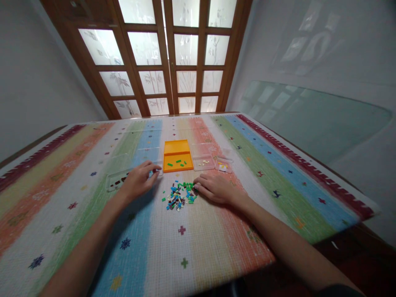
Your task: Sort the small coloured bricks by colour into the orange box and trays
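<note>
A loose pile of small building bricks (177, 197) in blue, green, dark brown and pale colours lies on the striped tablecloth in front of me. My left hand (139, 179) hovers over a clear plastic box (160, 173) left of the orange box, thumb and index finger slightly apart, no brick visible between them. At the pile's right edge rests my right hand (215, 188), its fingers curled together and touching the bricks; whatever the fingertips pinch is hidden. Just beyond the pile, an open orange box (176, 147) contains several green bricks (178, 161).
Partly behind my left forearm, a clear box (109, 183) holds dark brown bricks. Right of the orange box stand a clear box (201, 167) with pale bricks and a smaller clear box (228, 168) with yellow and white pieces. The tablecloth (204, 247) covers the table.
</note>
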### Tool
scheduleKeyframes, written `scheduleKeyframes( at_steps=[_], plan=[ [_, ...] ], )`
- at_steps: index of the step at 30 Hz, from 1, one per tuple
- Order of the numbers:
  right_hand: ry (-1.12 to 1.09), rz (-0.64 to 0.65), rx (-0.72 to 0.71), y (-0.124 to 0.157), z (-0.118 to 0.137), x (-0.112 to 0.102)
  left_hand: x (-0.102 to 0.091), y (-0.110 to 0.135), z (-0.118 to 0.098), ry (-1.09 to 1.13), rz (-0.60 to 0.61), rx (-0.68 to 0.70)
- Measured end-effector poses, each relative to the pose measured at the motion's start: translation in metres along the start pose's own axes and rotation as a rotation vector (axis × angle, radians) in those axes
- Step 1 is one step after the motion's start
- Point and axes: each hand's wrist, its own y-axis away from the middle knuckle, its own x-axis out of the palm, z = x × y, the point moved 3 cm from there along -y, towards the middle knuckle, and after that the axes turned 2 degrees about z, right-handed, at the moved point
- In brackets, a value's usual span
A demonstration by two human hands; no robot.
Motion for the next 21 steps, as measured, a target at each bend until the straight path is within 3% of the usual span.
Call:
scheduleKeyframes(
  at_steps=[4,7,21],
  plan=[
    [-0.013,-0.009,0.001,-0.001,0.001,-0.001,0.014,0.009,-0.027,0.098,0.170,0.090],
    [-0.012,-0.007,0.006,-0.001,0.002,-0.002,0.024,0.013,-0.035,0.095,0.248,0.122],
    [-0.022,0.000,-0.002,-0.001,0.002,-0.003,0.027,0.016,-0.029,0.125,0.246,0.158]
  ],
)
